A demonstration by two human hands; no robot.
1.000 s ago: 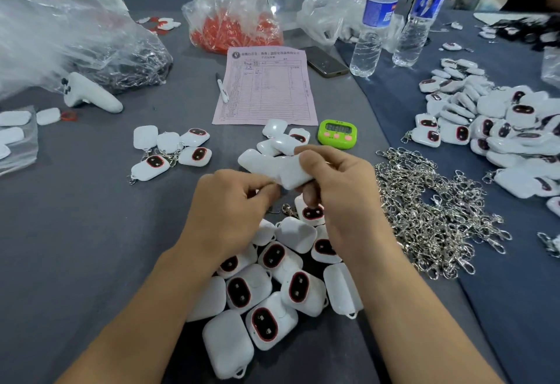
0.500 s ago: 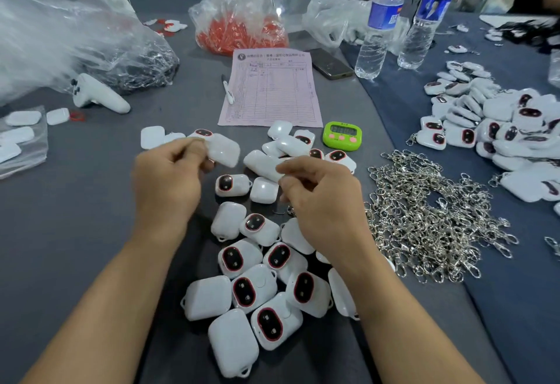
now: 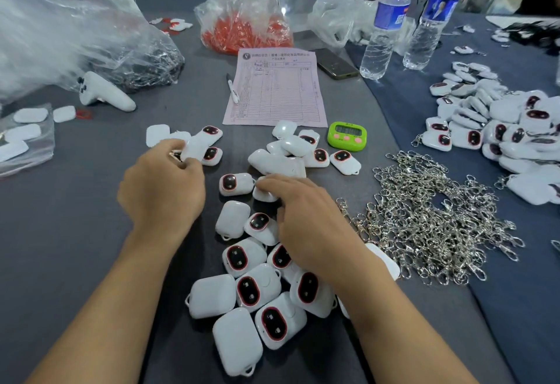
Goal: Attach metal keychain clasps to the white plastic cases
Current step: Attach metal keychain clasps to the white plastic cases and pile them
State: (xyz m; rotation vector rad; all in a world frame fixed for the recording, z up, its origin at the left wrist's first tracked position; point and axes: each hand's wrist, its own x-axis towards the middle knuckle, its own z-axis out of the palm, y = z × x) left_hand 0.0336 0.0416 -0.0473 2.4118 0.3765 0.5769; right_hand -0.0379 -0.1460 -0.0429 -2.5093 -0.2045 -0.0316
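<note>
Grey tablecloth [image 3: 75,247], we are pinching a white case [image 3: 194,149] in our left hand [image 3: 163,186], relaxed fingers of our right hand [image 3: 306,220] resting on another case [image 3: 262,196]

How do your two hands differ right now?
The left hand pinches the held case; the right hand lies palm down over a loose case on the table. The left hand's fingers are curled; the right hand's fingers are stretched out. Both are bare, and both touch white cases.
</note>
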